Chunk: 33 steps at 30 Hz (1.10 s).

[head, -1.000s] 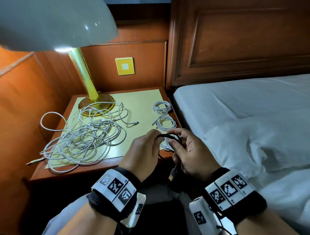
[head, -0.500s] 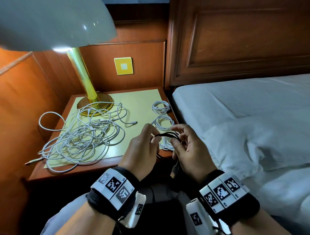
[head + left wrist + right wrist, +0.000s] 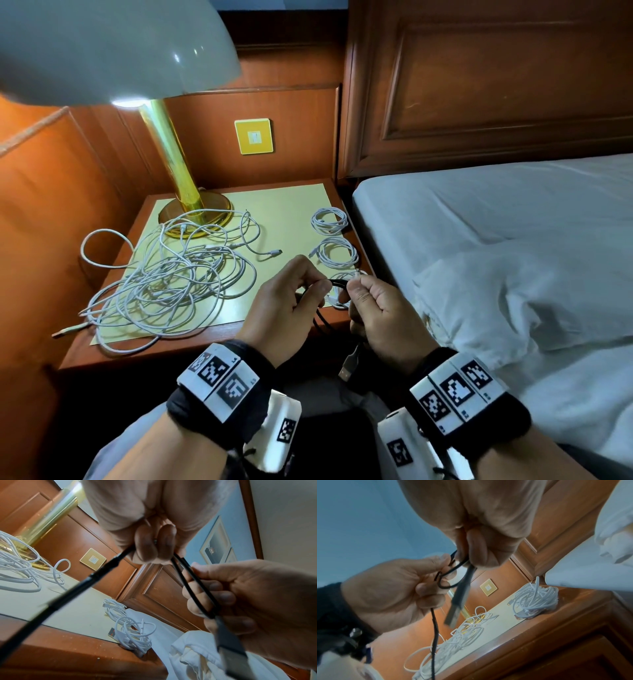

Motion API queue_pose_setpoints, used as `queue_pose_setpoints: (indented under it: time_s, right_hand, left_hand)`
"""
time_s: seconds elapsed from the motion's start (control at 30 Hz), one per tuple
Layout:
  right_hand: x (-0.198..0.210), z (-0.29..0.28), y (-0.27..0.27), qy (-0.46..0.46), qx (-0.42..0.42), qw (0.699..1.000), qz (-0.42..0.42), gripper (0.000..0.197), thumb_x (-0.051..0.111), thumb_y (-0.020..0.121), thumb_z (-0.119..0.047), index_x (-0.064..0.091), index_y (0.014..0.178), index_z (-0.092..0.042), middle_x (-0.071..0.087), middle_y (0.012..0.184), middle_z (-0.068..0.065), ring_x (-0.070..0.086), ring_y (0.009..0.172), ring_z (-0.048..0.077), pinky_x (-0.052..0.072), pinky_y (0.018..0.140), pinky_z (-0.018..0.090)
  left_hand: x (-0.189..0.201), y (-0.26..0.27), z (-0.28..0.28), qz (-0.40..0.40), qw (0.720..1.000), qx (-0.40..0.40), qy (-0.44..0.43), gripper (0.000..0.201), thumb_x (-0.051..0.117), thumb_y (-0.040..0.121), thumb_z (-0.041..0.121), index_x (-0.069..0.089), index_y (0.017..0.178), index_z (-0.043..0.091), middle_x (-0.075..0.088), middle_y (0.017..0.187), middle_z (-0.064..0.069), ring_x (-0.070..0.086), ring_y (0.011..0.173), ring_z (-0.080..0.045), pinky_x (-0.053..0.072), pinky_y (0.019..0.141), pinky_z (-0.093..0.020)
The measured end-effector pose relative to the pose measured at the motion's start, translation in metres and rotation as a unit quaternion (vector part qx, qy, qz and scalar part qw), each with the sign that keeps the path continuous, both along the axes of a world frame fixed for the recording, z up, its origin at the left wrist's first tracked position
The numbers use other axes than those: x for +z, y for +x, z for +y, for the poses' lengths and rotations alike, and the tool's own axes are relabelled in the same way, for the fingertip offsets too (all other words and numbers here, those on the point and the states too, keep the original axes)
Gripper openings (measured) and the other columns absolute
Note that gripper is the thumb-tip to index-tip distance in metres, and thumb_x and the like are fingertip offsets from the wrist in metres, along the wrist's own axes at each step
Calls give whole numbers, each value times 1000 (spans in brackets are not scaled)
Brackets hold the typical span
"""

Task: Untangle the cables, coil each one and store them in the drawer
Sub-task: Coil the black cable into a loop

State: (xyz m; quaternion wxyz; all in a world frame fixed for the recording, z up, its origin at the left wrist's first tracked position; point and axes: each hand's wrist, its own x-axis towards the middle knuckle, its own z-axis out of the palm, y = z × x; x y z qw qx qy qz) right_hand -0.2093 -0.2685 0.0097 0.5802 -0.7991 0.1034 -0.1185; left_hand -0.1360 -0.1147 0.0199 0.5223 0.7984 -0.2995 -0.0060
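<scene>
Both hands hold a thin black cable point(image 3: 337, 282) in front of the nightstand's near edge. My left hand point(image 3: 313, 287) pinches its loops between thumb and fingers. My right hand point(image 3: 359, 291) grips the cable just beside it, fingers curled. The cable's USB plug point(image 3: 349, 366) dangles below the right hand. In the left wrist view the black cable point(image 3: 96, 574) runs down from the left hand point(image 3: 154, 547). A tangle of white cables point(image 3: 171, 281) lies on the nightstand's left half. Two white coils point(image 3: 329, 221) point(image 3: 337, 253) lie at its right edge, and a third coil point(image 3: 339, 298) is partly hidden behind the hands.
A brass lamp point(image 3: 171, 164) with a wide shade stands at the back left of the nightstand point(image 3: 205, 346). A yellow mat point(image 3: 291, 202) covers the top. A bed with white linen point(image 3: 496, 257) lies close on the right. A wall switch point(image 3: 254, 136) is behind.
The hands have drawn closer together. The right hand's fingers, spread around the black loop before, are now curled tight on the cable. The white cables have not moved.
</scene>
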Motion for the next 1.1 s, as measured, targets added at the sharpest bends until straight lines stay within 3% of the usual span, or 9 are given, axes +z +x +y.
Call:
queue_pose_setpoints:
  time_s: [0.1,0.2,0.33,0.5,0.57,0.67,0.8,1.0,1.1]
  right_hand:
    - [-1,-2,2,29,48,998,21,41,47,100,-47,60,78,-16,47,55,-9,45,51,9,40,56,29]
    - [1,1,1,19,54,998,21,40,46,104,-38,51,71,-17,42,51,-9,41,45,8,35,51,24]
    - [7,2,-3,225,40,973,41,39,42,105,-32,41,70,-16,28,55,-2,24,41,10,21,37,17]
    - [19,-13,-8,360,15,931,49,40,38,105,-38,37,69,-22,21,58,-3,20,41,8,13,38,13]
    - [21,-16,-8,399,8,916,38,39,38,104,-41,39,69,-23,21,59,-5,19,42,6,10,39,16]
    - [22,-20,-6,414,-8,910,16,37,40,103,-42,41,70,-24,22,59,-6,20,43,6,9,41,20]
    - [24,-23,-5,401,-19,916,3,37,42,103,-40,41,70,-23,23,57,-6,22,43,8,11,41,20]
    - [26,-22,-3,417,-42,908,-12,39,43,103,-39,44,67,-24,22,56,-7,21,43,7,11,43,21]
    - [22,-24,-1,429,-66,901,-20,39,44,102,-40,47,68,-23,23,54,-8,23,41,6,14,39,20]
  left_hand:
    - [-2,2,1,2,1000,-11,-10,13,63,95,20,60,83,24,64,75,7,59,68,-14,48,64,-31]
    - [-2,1,0,13,1000,-11,-12,13,65,95,19,62,83,23,65,74,7,61,71,-17,48,67,-33]
    - [1,4,1,42,999,-13,-19,12,63,96,18,67,87,24,66,76,9,53,58,-12,43,60,-25]
    - [-1,17,12,10,999,39,26,21,61,97,16,71,97,34,66,80,22,51,60,-2,40,61,-20]
    - [-2,23,16,-27,998,57,28,22,62,96,14,71,99,34,68,97,17,55,64,-6,44,63,-26]
    - [-4,25,18,-57,994,65,60,23,64,95,12,73,100,33,67,105,8,63,73,-15,52,68,-30]
    - [-3,19,17,-21,994,68,86,18,67,93,12,73,97,28,69,88,8,66,66,-6,43,57,-10]
    - [2,19,18,14,986,115,121,10,72,91,24,69,83,30,65,77,14,57,57,2,38,52,-8]
    - [4,17,19,10,983,113,147,9,68,94,20,71,91,28,63,83,17,55,62,3,38,57,-5]
